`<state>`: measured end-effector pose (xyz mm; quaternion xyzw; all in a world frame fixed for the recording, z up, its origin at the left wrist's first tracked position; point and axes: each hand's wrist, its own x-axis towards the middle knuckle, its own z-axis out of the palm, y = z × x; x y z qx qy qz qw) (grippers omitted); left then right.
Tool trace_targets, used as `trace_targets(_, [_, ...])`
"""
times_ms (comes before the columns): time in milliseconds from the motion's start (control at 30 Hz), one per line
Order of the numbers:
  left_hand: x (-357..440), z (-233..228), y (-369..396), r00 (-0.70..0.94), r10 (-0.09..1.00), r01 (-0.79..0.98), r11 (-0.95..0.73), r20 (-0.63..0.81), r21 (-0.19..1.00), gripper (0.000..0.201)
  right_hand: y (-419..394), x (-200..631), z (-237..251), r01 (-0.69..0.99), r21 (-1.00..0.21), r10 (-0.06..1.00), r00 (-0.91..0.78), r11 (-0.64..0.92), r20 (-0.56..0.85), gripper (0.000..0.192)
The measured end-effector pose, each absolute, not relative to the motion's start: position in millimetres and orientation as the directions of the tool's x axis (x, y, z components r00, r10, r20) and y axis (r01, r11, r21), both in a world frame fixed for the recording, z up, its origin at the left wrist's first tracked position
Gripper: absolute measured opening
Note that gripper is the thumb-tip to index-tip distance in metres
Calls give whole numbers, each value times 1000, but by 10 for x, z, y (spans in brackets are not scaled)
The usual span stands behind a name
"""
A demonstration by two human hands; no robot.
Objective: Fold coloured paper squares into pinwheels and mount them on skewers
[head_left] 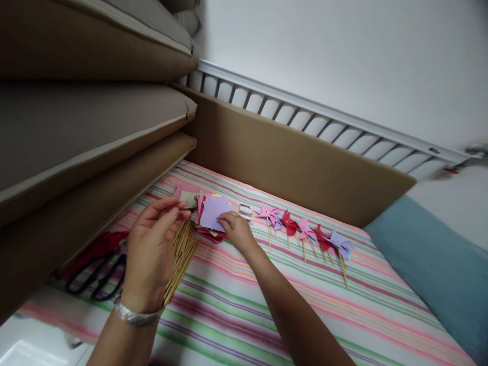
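The right hand point(237, 230) is pinching a lavender paper point(213, 211) between thumb and fingers at its near right corner; this sheet is lying atop a stack of coloured papers point(213, 235) towards the far left corner of the striped cloth point(236, 305). The left hand point(151, 249) is hovering beside the stack, its thumb and fingers standing half curled with a narrow gap; whether they are touching the pale green paper point(189, 199) behind them cannot be told. Thin sticks point(183, 249) are lying bundled beside the left hand, and dark-handled scissors point(99, 277) are resting by the cloth's left edge. A small white object point(245, 210) is lying just right of the stack. Beyond it, pink, red and lavender pinwheels point(305, 229) are forming a row towards the right edge. A brown board point(274, 152) is bordering the far edge.
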<state>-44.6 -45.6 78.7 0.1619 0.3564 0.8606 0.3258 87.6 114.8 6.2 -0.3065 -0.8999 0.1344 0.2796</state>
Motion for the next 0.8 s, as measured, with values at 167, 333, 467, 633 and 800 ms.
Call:
trace_targets(167, [-251,579,-262,-517,846,-584,-236,-131,777,26,1130,975,216,534,-427,667,-419,730,616,22])
trace_targets(333, [55,367,-88,-219,946,-735,-1,-237,678,29,855,1339,342,551,-296,495,-256,780,830,23])
trace_targets(467, [245,369,-39,-59,967,-856,79,-249,512,30,483,1678,133,520,-273,475,-306,809,825,32])
trace_targets(633, [443,296,51,-136,926,-848,74,-352,525,18,223,1942,-234,426,-392,545,-336,815,769,40])
trace_targets(800, [583,172,169,-231,864,-825,70,-448,560,20,269,2036,-288,305,-646,715,-303,699,630,28])
